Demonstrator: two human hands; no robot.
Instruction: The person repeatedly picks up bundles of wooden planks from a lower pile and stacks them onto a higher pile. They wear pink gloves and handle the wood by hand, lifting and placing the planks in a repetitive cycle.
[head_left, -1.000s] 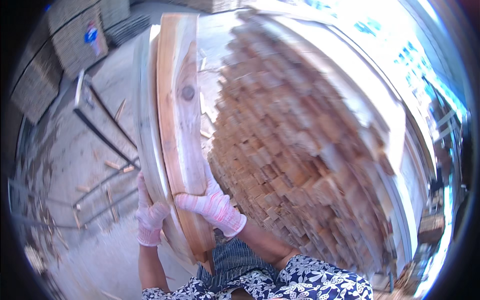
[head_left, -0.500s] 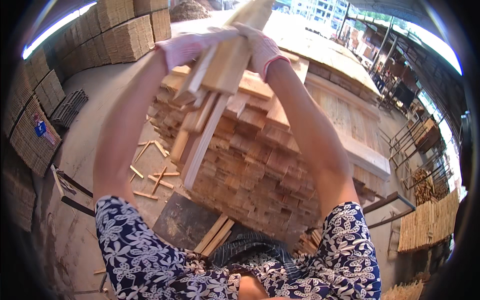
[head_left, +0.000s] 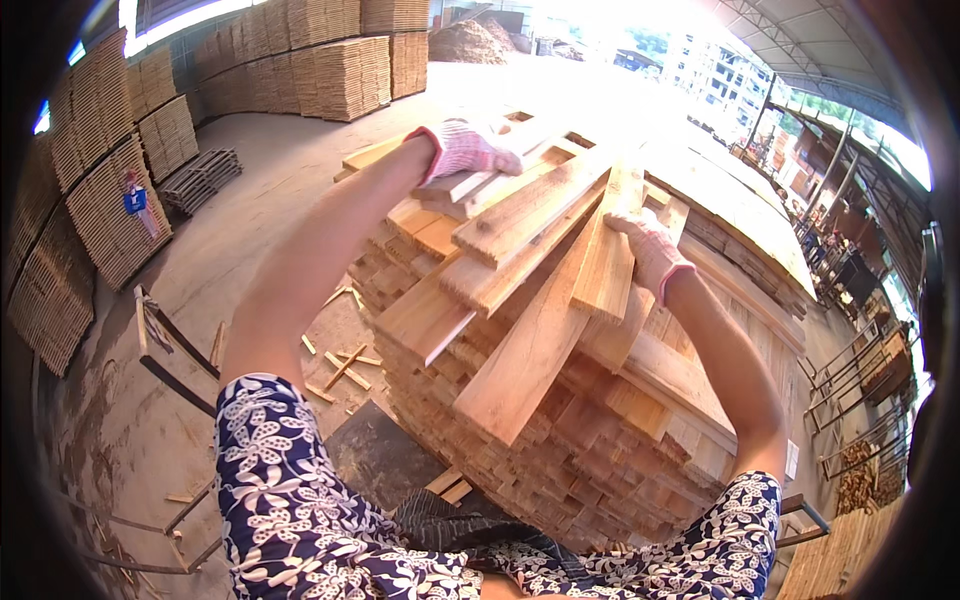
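Several loose wooden boards lie fanned out on top of a big stack of boards [head_left: 470, 420]. My left hand [head_left: 470, 150], in a pale pink-white knit glove, has its fingers bent over light boards [head_left: 455, 190] at the stack's left side. On the right, my gloved right hand [head_left: 650, 250] grips the edge of a narrow board [head_left: 607, 265]. Under that one, a wider board [head_left: 525, 375] slants toward me, its near end jutting past the stack. Between my hands, another board [head_left: 530, 210] rests on others. The undersides of both hands are hidden.
Tall stacks of bundled wood [head_left: 340, 75] line the left and back. Wood offcuts [head_left: 345, 370] are scattered on the floor left of the stack. A metal frame [head_left: 170, 345] stands at left, a dark plate [head_left: 375, 450] lies below, and racks [head_left: 865, 370] stand at right.
The bundle of boards held up between both hands is now down, spread over the stack. My hands have moved apart, the right one rightward and lower. The view has shifted.
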